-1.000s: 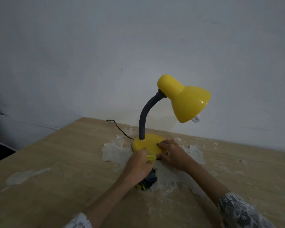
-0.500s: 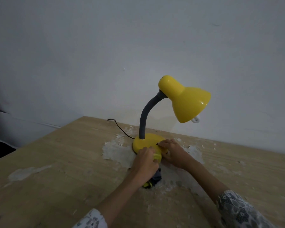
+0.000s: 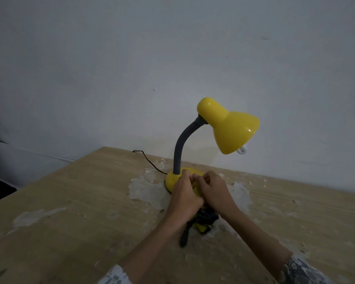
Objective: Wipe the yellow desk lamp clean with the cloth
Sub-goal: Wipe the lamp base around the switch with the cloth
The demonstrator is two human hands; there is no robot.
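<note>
A worn wooden table (image 3: 70, 201) with flaking white patches meets a plain grey wall (image 3: 111, 58). The yellow desk lamp (image 3: 230, 128) stands at its 12 o'clock edge. The left hand (image 3: 183, 196) and right hand (image 3: 214, 191), fingers curled, press a yellow-and-dark cloth (image 3: 201, 221) on the lamp's base.

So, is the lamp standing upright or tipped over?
Upright: the yellow desk lamp stands on its base flat on the table.

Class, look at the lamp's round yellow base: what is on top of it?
The grey neck rises from the base. Both hands, left and right, rest over its near side with the cloth; what lies beneath them is hidden.
</note>
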